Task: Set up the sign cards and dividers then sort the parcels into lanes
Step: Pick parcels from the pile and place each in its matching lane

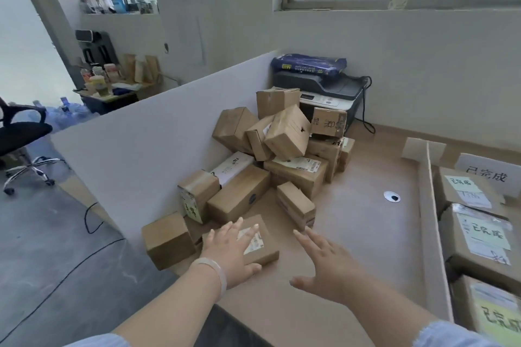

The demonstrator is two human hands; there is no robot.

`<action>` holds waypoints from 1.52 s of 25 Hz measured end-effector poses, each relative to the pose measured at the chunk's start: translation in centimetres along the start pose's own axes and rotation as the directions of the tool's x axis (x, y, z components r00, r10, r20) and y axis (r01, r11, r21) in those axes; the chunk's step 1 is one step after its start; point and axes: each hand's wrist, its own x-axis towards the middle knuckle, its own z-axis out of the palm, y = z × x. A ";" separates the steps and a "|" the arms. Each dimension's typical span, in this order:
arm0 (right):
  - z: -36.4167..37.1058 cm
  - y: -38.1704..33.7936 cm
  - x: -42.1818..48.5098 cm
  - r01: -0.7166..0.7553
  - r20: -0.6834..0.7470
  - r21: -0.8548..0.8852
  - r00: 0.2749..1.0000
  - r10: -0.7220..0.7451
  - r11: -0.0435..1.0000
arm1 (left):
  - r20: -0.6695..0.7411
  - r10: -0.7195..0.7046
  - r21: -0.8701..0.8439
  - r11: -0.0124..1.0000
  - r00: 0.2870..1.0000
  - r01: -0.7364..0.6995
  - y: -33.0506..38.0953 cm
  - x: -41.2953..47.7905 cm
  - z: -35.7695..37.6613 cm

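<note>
A heap of brown cardboard parcels (284, 149) lies on the desk against the white partition. My left hand (229, 251) rests flat on a small flat parcel (265, 245) at the near edge of the heap, fingers spread and thumb at its front edge. To the right of that parcel my right hand (327, 262) hovers open above the desk, apart from it. A tall cardboard divider (432, 222) stands on the right. Behind it, three parcels with pale green notes (479, 231) lie in a lane under a white sign card (490, 175).
A printer (329, 93) with a blue bag on top stands in the desk's far corner, cable trailing right. A round cable hole (392, 196) sits mid-desk. The white partition (146, 155) bounds the left side. An office chair (22, 138) and floor cables lie beyond it.
</note>
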 end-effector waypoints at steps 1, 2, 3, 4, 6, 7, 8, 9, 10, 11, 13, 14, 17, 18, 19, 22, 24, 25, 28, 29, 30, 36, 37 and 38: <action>1.2 -1.1 1.3 -0.014 0.026 0.021 1.000 0.013 1.000 | 0.029 0.009 0.010 1.000 1.000 -0.009 -1.8 1.0 0.5; 2.5 -2.0 2.4 -0.036 0.048 0.048 0.998 0.034 0.998 | 0.050 0.016 0.019 1.000 0.999 -0.017 -3.4 2.1 1.0; 3.6 -2.8 3.5 -0.060 0.072 0.072 0.996 0.055 0.996 | 0.065 0.025 0.026 0.999 0.998 -0.027 -4.8 3.3 1.4; 4.9 -3.5 4.5 -0.084 0.093 0.083 0.993 0.076 0.993 | 0.076 0.035 0.030 0.999 0.996 -0.038 -6.1 4.5 1.8; 7.0 -4.5 5.8 -0.134 0.117 0.080 0.985 0.124 0.988 | 0.094 0.046 0.025 0.999 0.995 -0.048 -7.8 6.6 2.4; 8.0 -4.9 6.5 -0.172 0.128 0.088 0.979 0.160 0.981 | 0.114 0.055 0.020 0.998 0.992 -0.058 -8.6 7.6 3.0; 8.9 -5.3 7.2 -0.215 0.140 0.102 0.970 0.200 0.971 | 0.137 0.066 0.016 0.998 0.988 -0.068 -9.1 8.5 3.6; 9.7 -5.7 7.8 -0.259 0.157 0.113 0.958 0.240 0.959 | 0.160 0.076 0.012 0.997 0.984 -0.079 -9.5 9.2 4.3; 10.4 -6.0 8.3 -0.304 0.180 0.122 0.943 0.280 0.945 | 0.182 0.086 0.009 0.996 0.980 -0.089 -9.9 9.9 5.0; 11.0 -6.2 8.8 -0.346 0.203 0.124 0.926 0.317 0.930 | 0.198 0.095 0.005 0.995 0.976 -0.098 -10.1 10.5 5.6; 12.2 -6.6 9.7 -0.410 0.230 0.124 0.898 0.376 0.904 | 0.216 0.105 -0.001 0.994 0.971 -0.107 -10.5 11.5 6.6; 12.7 -6.8 10.1 -0.434 0.233 0.124 0.887 0.399 0.893 | 0.220 0.105 0.000 0.994 0.970 -0.107 -10.6 12.0 6.9; 14.0 -7.6 11.1 -0.473 0.226 0.135 0.870 0.438 0.871 | 0.237 0.093 0.008 0.995 0.967 -0.097 -10.9 13.1 7.8; 14.4 -7.9 11.5 -0.481 0.216 0.143 0.868 0.447 0.865 | 0.241 0.090 0.010 0.995 0.966 -0.095 -10.9 13.4 8.1; 14.8 -8.2 11.7 -0.489 0.205 0.149 0.865 0.457 0.859 | 0.241 0.089 0.016 0.995 0.967 -0.095 -10.9 13.5 8.4; 15.6 -8.9 12.3 -0.529 0.190 0.178 0.846 0.499 0.830 | 0.216 0.087 -0.014 0.996 0.973 -0.086 -10.5 13.2 8.9; 15.7 -8.8 12.4 -0.570 0.163 0.258 0.821 0.547 0.780 | 0.206 0.090 -0.105 0.992 0.974 -0.070 -9.9 12.5 9.3; 15.5 -8.6 12.4 -0.584 0.150 0.316 0.809 0.568 0.748 | 0.199 0.092 -0.155 0.986 0.976 -0.061 -9.5 12.1 9.5; 14.8 -7.2 12.1 -0.581 0.099 0.490 0.778 0.621 0.650 | 0.146 0.109 -0.283 0.957 0.983 -0.064 -7.9 11.1 9.3; 14.5 -6.5 11.8 -0.563 0.064 0.548 0.765 0.640 0.618 | 0.120 0.123 -0.315 0.946 0.985 -0.080 -7.2 10.7 9.1; 13.9 -5.9 11.4 -0.539 0.025 0.604 0.749 0.662 0.587 | 0.090 0.143 -0.336 0.936 0.986 -0.105 -6.3 10.5 8.7; 6.3 -2.5 7.2 -0.347 -0.131 0.796 0.701 0.701 0.495 | -0.116 0.239 -0.397 0.878 0.964 -0.266 0.4 9.6 4.0; 4.8 -1.9 6.0 -0.317 -0.169 0.804 0.689 0.705 0.502 | -0.150 0.260 -0.402 0.866 0.954 -0.299 1.7 9.3 3.0; 3.5 -1.2 4.8 -0.287 -0.207 0.810 0.676 0.707 0.511 | -0.181 0.280 -0.407 0.852 0.943 -0.331 3.0 8.9 1.8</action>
